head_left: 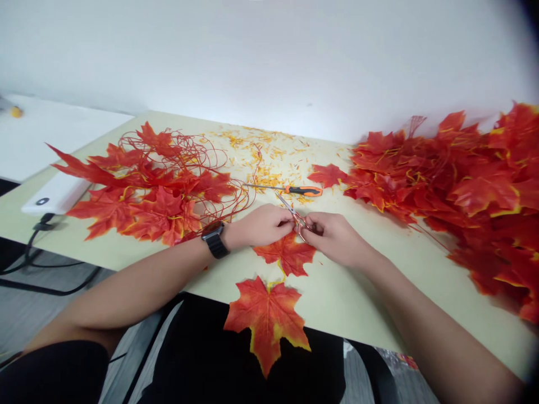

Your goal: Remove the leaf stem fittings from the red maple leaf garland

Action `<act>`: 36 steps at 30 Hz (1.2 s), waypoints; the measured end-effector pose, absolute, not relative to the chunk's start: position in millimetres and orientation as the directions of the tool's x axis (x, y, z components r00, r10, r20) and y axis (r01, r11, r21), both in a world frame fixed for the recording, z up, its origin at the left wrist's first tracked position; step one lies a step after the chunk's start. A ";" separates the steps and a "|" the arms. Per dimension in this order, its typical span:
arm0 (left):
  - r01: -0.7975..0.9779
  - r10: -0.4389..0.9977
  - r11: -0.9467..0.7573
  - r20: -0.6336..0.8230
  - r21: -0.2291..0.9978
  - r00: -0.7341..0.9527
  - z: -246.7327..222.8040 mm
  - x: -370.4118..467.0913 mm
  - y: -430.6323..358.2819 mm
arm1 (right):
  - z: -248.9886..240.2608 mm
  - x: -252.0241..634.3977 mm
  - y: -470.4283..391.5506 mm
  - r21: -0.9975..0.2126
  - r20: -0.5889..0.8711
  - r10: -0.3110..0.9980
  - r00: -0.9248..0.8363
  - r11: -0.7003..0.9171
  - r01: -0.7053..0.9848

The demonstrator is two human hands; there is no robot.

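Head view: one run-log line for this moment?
left hand pinching maple leaf stem | right hand holding small scissors at stem | orange-handled tool lying behind

My counter (337, 292) is pale yellow-green and runs up against a white wall. On my left lies a heap of red leaves (138, 191) tangled with thin red wire loops (219, 168). A far bigger heap of leaves (463, 191) fills the right end. Between them, toward the wall, yellow-orange trimmings (261, 148) are scattered over the surface, and an orange-handled tool (301, 191) lies just in front of them, with a single red leaf (327, 175) beside it. Nearer me one leaf (287, 253) lies flat, and another (267, 320) hangs over the front edge. A white flat device (54, 193) sits on the left corner.
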State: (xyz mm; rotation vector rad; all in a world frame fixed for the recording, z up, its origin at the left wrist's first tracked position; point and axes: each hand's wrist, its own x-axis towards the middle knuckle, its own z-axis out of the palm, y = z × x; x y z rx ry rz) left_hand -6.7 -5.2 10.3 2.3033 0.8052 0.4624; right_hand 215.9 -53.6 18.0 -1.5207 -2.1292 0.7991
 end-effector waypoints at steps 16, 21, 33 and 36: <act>0.441 0.647 -0.614 0.097 0.654 0.756 13.9 -8.1 -7.1 | 22.0 215.5 -55.4 -0.615 -0.033 0.946 -0.324 0.236 0.752; 0.445 0.648 -0.612 0.092 0.654 0.757 14.2 -7.9 -6.8 | 21.9 215.5 -55.5 -0.609 -0.024 0.944 -0.328 0.246 0.754; 0.435 0.639 -0.612 0.090 0.660 0.764 14.9 -7.8 -7.0 | 23.9 216.1 -56.6 -0.610 -0.030 0.941 -0.337 0.250 0.752; 0.440 0.638 -0.615 0.086 0.654 0.765 15.5 -7.9 -7.0 | 25.2 215.7 -57.0 -0.608 -0.040 0.939 -0.341 0.248 0.754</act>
